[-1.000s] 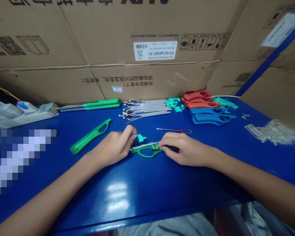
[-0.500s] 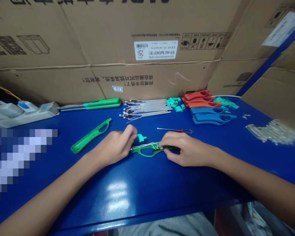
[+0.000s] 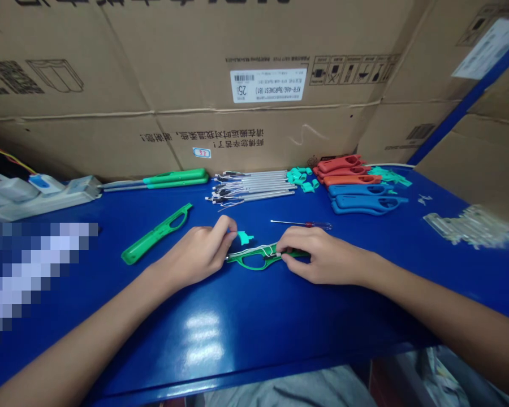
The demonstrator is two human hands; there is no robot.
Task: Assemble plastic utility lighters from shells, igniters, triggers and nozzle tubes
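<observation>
A green plastic handle shell with a finger loop lies flat on the blue table, white wires running along its top edge. My right hand presses down on its right end with the fingers closed over it. My left hand pinches the shell's left tip between thumb and fingers. A small teal plastic piece sits just behind the shell, close to my left fingertips.
Another green shell lies to the left. Behind are metal tubes with wires, teal bits, red shells, blue shells, a small screwdriver and clear parts. Cardboard boxes wall the back.
Almost nothing has moved. Both hands stay on the green shell, with only slight shifts of the fingers at its two ends.
</observation>
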